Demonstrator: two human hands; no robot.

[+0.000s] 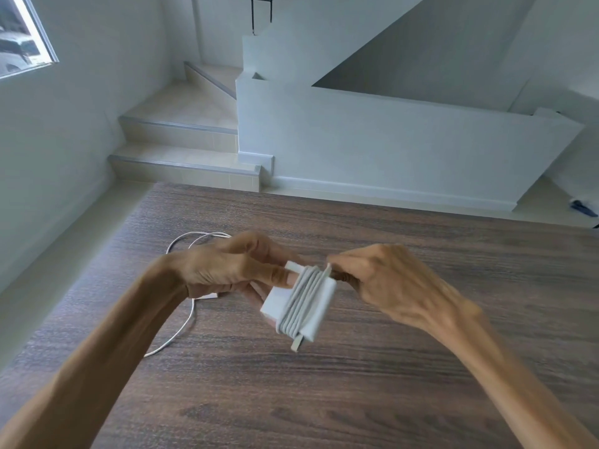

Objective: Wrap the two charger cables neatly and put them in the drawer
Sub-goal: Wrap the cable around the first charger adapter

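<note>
A white square charger brick (319,307) is held above the wooden table (356,384), with its white cable (296,306) wound around it in several turns. My left hand (223,267) grips the brick's left side. My right hand (382,283) pinches the cable at the brick's upper right corner. A short connector end sticks out below the brick. A second white cable (184,322) lies loose on the table behind my left hand, looping toward the far edge and trailing toward me. Part of it is hidden by my left hand. No drawer is in view.
The dark wood table fills the lower half of the view. Beyond its far edge are tiled steps (181,160) and a white stair wall (389,147). A window (22,37) is at the upper left. A dark blue object (583,209) lies on the floor at the far right.
</note>
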